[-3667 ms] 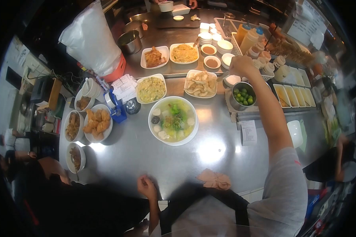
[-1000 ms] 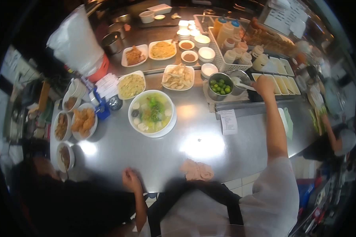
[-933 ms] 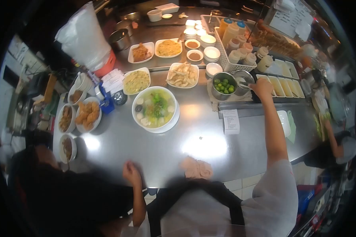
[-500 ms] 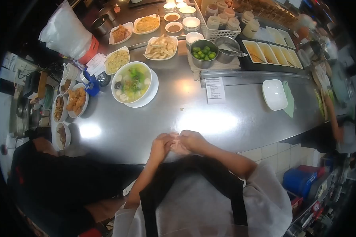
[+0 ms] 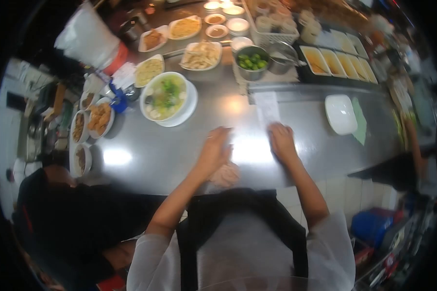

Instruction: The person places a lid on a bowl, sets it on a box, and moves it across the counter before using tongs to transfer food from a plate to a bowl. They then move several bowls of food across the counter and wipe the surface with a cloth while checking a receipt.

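My left hand (image 5: pixel 215 151) is over the steel counter, fingers curved and apart from the thumb, nothing plainly held. Just below it, at the counter's front edge, lies a small clear plastic bag (image 5: pixel 225 175) with pinkish contents. My right hand (image 5: pixel 282 141) reaches forward with bent fingers at the lower end of a printed paper receipt (image 5: pixel 267 107). Blur hides whether the fingertips pinch the paper. Ahead and to the left, a white bowl of soup (image 5: pixel 165 96) with greens and pale balls stands on a white plate (image 5: pixel 188 114).
Bowls of fried food (image 5: pixel 99 119) line the left side by a person in black (image 5: pixel 82 203). Limes fill a metal pot (image 5: pixel 252 63) at the back. A white dish (image 5: pixel 340 114) rests by a green cloth (image 5: pixel 359 121); sauce trays (image 5: pixel 316 62) are beyond. Another person's arm (image 5: pixel 412 145) shows far right.
My hands have come apart and let go of the plastic bag, which now lies at the counter edge. My right hand has moved forward to the receipt; my left has moved up slightly.
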